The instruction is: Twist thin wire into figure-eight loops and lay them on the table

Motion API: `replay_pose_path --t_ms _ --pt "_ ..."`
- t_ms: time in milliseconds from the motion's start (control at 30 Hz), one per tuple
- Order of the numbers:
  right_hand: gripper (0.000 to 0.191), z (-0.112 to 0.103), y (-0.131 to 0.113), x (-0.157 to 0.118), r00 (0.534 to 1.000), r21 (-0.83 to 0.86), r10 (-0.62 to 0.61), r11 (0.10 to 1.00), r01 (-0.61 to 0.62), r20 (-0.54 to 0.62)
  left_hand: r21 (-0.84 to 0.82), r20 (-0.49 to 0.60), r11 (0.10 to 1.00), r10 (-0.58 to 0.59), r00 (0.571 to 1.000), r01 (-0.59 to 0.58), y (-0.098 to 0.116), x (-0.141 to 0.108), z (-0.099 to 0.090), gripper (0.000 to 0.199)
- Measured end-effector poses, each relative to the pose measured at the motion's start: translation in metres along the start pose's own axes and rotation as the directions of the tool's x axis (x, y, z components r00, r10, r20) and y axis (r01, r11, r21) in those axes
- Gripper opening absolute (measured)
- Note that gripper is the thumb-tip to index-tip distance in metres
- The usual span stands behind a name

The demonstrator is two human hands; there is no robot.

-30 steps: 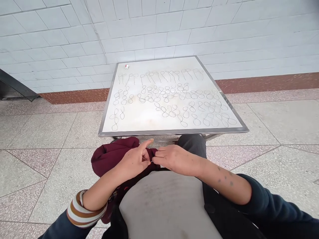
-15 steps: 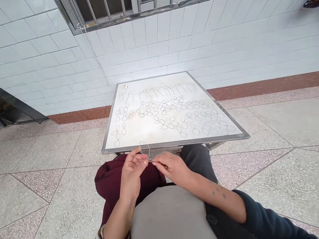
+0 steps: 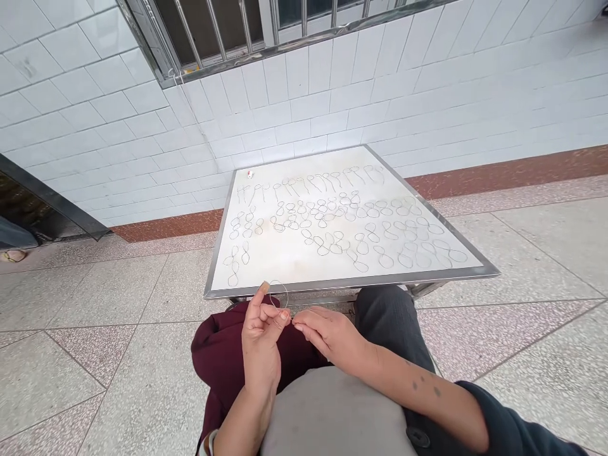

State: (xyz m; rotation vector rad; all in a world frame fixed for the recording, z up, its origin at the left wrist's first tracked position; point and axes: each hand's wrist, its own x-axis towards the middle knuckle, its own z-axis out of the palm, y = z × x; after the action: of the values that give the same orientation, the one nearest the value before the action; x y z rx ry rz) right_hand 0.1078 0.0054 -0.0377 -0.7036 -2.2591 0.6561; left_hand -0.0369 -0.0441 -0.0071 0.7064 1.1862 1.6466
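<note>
My left hand point(image 3: 262, 335) pinches a thin wire loop point(image 3: 287, 295) between thumb and fingers, just off the table's near edge. Its index finger points up beside the loop, with a tan wrap at the tip. Close by on the right, my right hand point(image 3: 336, 335) has thumb and fingers pressed together at the lower end of the same wire. The fingertips hide the spot where the wire is gripped. Both hands are above my lap. On the white table point(image 3: 280, 256) lie many thin wire figure-eights point(image 3: 361, 244) in uneven rows.
Wire pieces with one loop and straight tails point(image 3: 335, 180) line the table's far side. A small red-and-white item point(image 3: 250, 174) rests at the far left corner. Behind stands a white tiled wall point(image 3: 304, 114) with a barred window point(image 3: 228, 31). Another person's foot point(image 3: 13, 255) shows at far left.
The view has shifted slightly, so the table and hands appear a little further right and lower. Both hands still grip the wire loop, fingertips close together. A person's foot has come into view at left.
</note>
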Motion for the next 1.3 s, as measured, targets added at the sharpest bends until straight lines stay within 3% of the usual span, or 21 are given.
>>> replay_pose_path --t_ms 267,633,867,1067,1300 --pt "0.018 -0.001 -0.004 0.001 0.999 0.091 0.028 0.996 -0.025 -0.033 -0.001 0.011 1.000 -0.030 0.999 0.030 -0.001 -0.003 -0.002 0.055" --pt "0.017 0.009 -0.003 0.006 0.999 0.013 0.025 1.000 -0.024 -0.048 -0.175 -0.048 0.984 -0.033 0.998 0.024 -0.001 -0.002 0.001 0.056" --pt "0.020 0.004 -0.011 0.006 0.997 0.065 0.033 0.997 -0.037 0.064 -0.246 -0.117 0.969 0.004 0.993 -0.033 0.008 0.010 -0.014 0.063" --pt "0.018 0.005 -0.022 0.007 0.990 0.121 -0.036 0.993 0.020 0.136 -0.289 -0.181 0.954 0.024 0.983 -0.076 0.024 0.015 -0.028 0.067" --pt "0.022 0.005 -0.022 0.012 0.946 0.333 0.118 0.917 -0.220 0.301 -0.221 -0.176 0.962 0.125 0.976 -0.163 0.029 0.014 -0.030 0.064"
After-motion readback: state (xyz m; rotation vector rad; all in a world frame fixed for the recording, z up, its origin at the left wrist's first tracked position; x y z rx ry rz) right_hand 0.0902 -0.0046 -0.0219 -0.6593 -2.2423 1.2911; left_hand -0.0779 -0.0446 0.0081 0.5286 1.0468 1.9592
